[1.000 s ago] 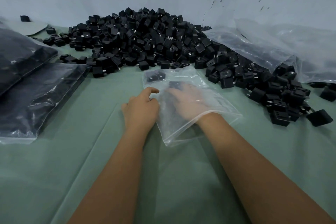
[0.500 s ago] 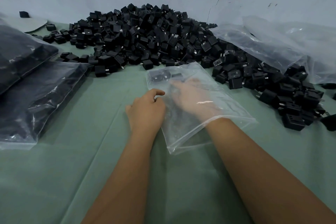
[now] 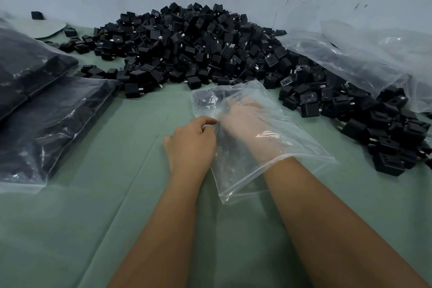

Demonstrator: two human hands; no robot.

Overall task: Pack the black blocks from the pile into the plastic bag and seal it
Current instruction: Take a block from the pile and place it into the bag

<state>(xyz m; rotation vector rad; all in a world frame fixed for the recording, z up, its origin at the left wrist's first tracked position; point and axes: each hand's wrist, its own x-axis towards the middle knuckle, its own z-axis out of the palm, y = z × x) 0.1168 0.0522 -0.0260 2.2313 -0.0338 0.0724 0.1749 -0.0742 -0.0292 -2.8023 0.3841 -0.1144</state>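
The right hand sits wrist-deep inside the clear plastic bag, its grasp impossible to tell; the left hand pinches the bag's edge beside the pile of black blocks

Work surface covered in green cloth, creased in long folds — backed by a pale wall. At far centre, a large pile of black blocks, spreading right along the cloth. At left, two filled plastic bags of dark parts, lying flat and side by side. At right, a heap of empty clear bags, partly over the pile's edge. At centre, one clear plastic bag flat on the cloth — just beside the pile.
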